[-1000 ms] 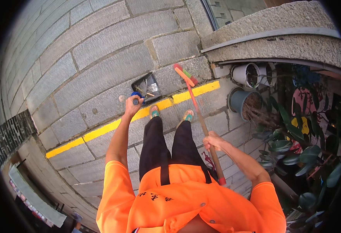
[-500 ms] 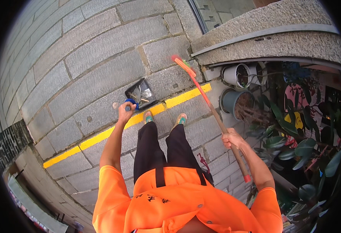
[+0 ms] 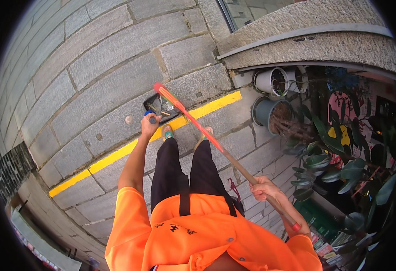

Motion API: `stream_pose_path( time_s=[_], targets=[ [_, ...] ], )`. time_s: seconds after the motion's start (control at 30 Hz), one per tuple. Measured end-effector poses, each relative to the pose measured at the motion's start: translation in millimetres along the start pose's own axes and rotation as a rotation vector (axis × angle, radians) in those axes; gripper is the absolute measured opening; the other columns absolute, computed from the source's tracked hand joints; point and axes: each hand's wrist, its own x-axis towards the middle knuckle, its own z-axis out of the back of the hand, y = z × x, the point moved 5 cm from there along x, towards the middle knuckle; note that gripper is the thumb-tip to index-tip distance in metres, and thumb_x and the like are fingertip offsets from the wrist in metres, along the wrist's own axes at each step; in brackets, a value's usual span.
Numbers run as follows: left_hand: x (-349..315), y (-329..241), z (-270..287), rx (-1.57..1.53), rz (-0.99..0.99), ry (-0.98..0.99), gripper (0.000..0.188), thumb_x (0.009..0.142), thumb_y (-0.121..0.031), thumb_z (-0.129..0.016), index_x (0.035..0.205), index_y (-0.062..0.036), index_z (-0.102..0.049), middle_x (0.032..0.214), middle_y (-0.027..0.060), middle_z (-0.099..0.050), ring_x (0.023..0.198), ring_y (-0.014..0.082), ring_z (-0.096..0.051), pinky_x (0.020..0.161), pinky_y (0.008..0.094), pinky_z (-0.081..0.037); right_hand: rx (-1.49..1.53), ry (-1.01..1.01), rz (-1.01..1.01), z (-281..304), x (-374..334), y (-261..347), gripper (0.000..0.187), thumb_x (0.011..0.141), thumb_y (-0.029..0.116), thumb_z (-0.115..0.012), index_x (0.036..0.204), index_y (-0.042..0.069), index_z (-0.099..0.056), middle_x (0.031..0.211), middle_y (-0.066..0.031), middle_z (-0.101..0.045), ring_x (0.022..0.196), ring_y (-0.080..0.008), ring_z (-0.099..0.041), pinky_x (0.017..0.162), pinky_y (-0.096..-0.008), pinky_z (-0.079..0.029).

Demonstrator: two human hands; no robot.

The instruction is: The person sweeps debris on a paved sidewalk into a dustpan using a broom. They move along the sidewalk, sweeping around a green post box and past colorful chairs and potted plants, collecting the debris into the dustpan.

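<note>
My left hand (image 3: 149,127) is closed round the upright handle of a black long-handled dustpan (image 3: 170,118), which rests on the paving just beyond my feet. Leaves and a small pale stick lie inside the pan. My right hand (image 3: 264,188) grips the wooden part of a broom (image 3: 201,130) with a red-orange lower shaft and head. The broom slants from beside my right forearm toward the far left, its head over the dustpan's far edge. Whether the bristles touch the pan or the ground cannot be made out.
A yellow painted line (image 3: 116,159) crosses the stone paving (image 3: 112,77) by my shoes. To the right stand a white pot (image 3: 265,82), a grey-blue pot (image 3: 264,113) and leafy plants (image 3: 354,170). A stone ledge (image 3: 306,47) runs above them. A dark grate (image 3: 13,169) lies far left.
The broom head has swung left from the paving near the ledge to the dustpan. My right hand has shifted slightly nearer and left. My left hand still holds the dustpan.
</note>
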Motion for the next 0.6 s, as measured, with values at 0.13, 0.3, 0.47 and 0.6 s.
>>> stream_pose_path(
  time_s=[0.13, 0.3, 0.47, 0.6],
  targets=[
    [6.4, -1.1, -3.4, 0.059, 0.032, 0.081, 0.022, 0.071, -0.023, -0.067, 0.067, -0.0037, -0.057, 0.065, 0.0141, -0.058, 0.065, 0.031, -0.058, 0.061, 0.0364, -0.044, -0.052, -0.128, 0.09, 23.2, 11.6, 18.3, 0.013, 0.072, -0.001, -0.052, 0.074, 0.006, -0.042, 0.048, 0.0002, -0.035, 0.032, -0.0081, -0.033, 0.03, -0.0241, -0.024],
    [4.8, 5.6, -8.1, 0.036, -0.024, 0.097, 0.022, 0.07, -0.022, -0.068, 0.069, -0.0034, -0.056, 0.068, 0.0146, -0.058, 0.068, 0.0315, -0.058, 0.061, 0.0361, -0.044, -0.278, -0.228, 0.113, 46.7, 85.6, 51.5, 0.01, 0.071, 0.001, -0.049, 0.071, 0.006, -0.04, 0.048, -0.0001, -0.037, 0.035, -0.0105, -0.039, 0.032, -0.0268, -0.031],
    [3.8, 5.7, -7.5, 0.024, 0.025, 0.091, 0.022, 0.07, -0.022, -0.067, 0.069, -0.0027, -0.056, 0.071, 0.0151, -0.058, 0.07, 0.0325, -0.058, 0.063, 0.037, -0.045, -0.087, -0.185, 0.023, -36.4, 124.8, 8.6, 0.012, 0.074, 0.002, -0.049, 0.07, 0.008, -0.039, 0.047, 0.0002, -0.035, 0.036, -0.0107, -0.04, 0.033, -0.0275, -0.031],
    [7.2, 10.2, -7.1, 0.065, 0.039, 0.07, 0.022, 0.071, -0.022, -0.067, 0.069, -0.0027, -0.057, 0.075, 0.0162, -0.059, 0.075, 0.0318, -0.058, 0.067, 0.0379, -0.045, 0.194, 0.198, 0.021, -44.0, 91.4, -0.9, 0.012, 0.074, 0.003, -0.051, 0.073, 0.007, -0.041, 0.047, -0.001, -0.035, 0.033, -0.0121, -0.039, 0.031, -0.0275, -0.028]
  ],
)
